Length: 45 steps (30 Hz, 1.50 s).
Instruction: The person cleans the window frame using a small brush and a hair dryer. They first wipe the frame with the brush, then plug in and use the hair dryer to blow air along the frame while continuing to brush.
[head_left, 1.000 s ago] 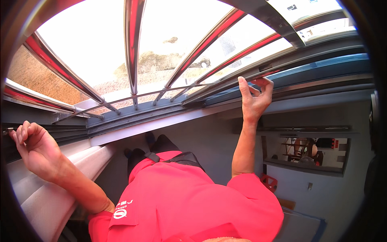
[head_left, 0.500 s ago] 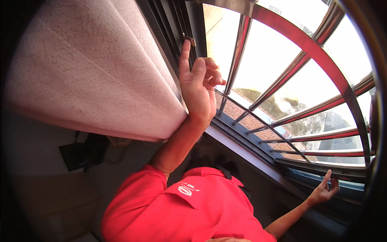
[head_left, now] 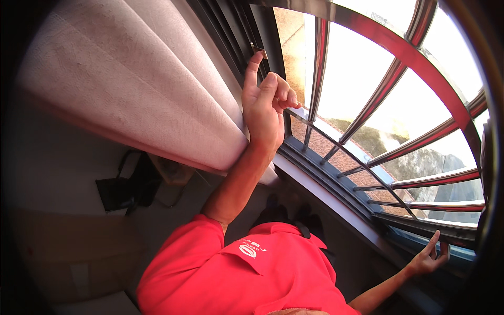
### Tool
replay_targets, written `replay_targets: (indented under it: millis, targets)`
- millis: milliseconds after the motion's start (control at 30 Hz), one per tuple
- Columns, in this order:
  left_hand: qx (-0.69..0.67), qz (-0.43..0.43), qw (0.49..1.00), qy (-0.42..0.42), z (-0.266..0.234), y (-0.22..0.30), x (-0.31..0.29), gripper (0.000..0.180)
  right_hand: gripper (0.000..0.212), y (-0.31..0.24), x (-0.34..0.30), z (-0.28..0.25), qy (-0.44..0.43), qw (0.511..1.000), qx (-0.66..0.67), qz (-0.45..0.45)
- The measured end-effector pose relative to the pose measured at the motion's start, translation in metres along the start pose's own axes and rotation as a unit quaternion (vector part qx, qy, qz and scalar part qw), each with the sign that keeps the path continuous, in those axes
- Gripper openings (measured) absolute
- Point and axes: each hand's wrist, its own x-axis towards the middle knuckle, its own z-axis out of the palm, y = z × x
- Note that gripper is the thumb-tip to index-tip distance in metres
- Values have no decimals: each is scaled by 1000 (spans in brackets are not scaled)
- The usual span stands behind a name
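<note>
My left hand (head_left: 264, 113) is raised at the dark window frame (head_left: 283, 79), palm side partly turned to me. Its index finger reaches up with the tip against a small metal catch (head_left: 259, 51) on the upright of the frame, while the other fingers curl loosely with nothing seen in them. A pale pink curtain (head_left: 152, 89) hangs right beside the left wrist and forearm. Far to the right, my right hand (head_left: 429, 259) is at the dark lower rail (head_left: 436, 234), one finger stretched up against it. The undersides of its other fingers are hard to make out.
Shiny metal bars (head_left: 374, 100) and a curved flat band (head_left: 399, 47) form a grille across the window, with bright daylight behind. A pale sill (head_left: 325, 190) runs below. Behind the curtain, dark chair-like furniture (head_left: 118, 191) stands in the dim room.
The whole view has shifted slightly, so the window and both hands appear farther right and the hands a little lower. The left fingertip is still at the catch, the right hand still at the rail.
</note>
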Motion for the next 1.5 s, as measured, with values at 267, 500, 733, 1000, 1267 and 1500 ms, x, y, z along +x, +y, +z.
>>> replay_targets:
  millis: [267,500,733,1000,1267,1500]
  targets:
    - [26,7,999,24,3,-9,-14,60,43,7,3,2,9,1000,-11,-22]
    - [200,15,979,-18,-18,-13,-26,43,44,-3,4,-1,-4,999,-27,-26]
    - [400,17,913,-73,-78,12,-61,21,44,4,10,-4,31,986,-148,-72]
    - [507,-22,861,-24,-140,36,-91,23,46,16,15,-6,27,990,-135,-45]
    - [556,-32,830,-24,-154,28,-99,24,36,38,21,-10,61,949,-256,-171]
    - [584,-44,808,-59,-167,14,-107,26,17,44,20,-11,80,938,-292,-169]
